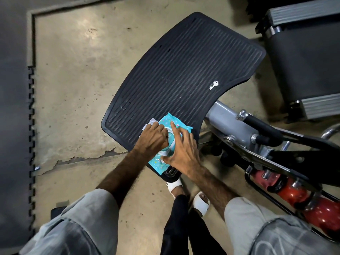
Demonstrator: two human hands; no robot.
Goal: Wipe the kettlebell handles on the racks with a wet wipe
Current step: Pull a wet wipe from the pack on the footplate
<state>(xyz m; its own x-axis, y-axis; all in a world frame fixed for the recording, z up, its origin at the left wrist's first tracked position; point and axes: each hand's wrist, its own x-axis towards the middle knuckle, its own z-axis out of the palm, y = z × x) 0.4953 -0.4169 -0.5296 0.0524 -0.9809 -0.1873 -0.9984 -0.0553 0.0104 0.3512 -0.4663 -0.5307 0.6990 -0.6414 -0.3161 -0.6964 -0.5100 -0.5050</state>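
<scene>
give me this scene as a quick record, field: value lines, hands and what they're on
surface: black ribbed platform above a concrete floor
pack: turquoise wet wipe pack at the platform's near edge
left hand: left hand, fingers curled at the pack's lid opening
right hand: right hand, fingers spread, pressing the pack down
other item: small silver key on the platform
kettlebells: none visible

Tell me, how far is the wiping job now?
Very early. The wet wipe pack lies on the ribbed black platform. The right hand steadies it while the left hand works at its opening. No kettlebell is visible, so all handles remain.
</scene>
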